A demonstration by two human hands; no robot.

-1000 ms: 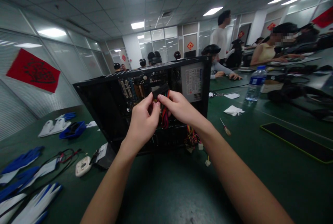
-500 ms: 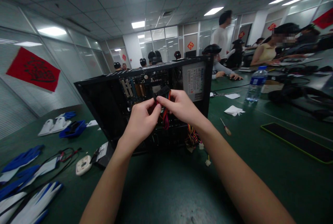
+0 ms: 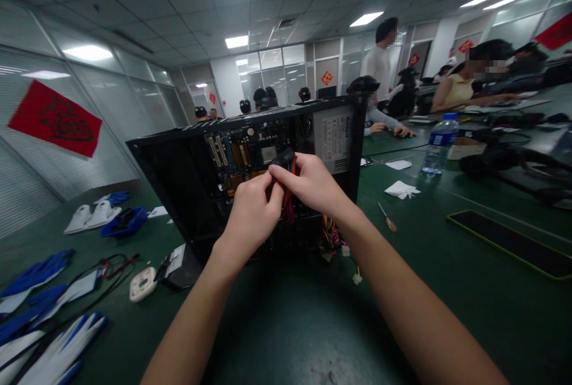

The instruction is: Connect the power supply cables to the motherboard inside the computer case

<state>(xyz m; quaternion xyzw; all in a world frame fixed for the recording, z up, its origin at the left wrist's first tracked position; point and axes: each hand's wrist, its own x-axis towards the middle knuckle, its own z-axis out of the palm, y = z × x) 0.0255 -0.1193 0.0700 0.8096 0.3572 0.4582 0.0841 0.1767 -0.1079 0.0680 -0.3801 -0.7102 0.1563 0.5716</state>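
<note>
Your right hand (image 3: 316,183) pinches the plug (image 3: 285,158) in front of the open case (image 3: 172,185), its long axis slanting up rightward. Your left hand (image 3: 254,205) meets it from the left, its grip hidden.

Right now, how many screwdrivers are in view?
1: the screwdriver lies on the green table, between the open computer case and the green-edged black mat. Others could be hidden behind the case or forearms.
</note>
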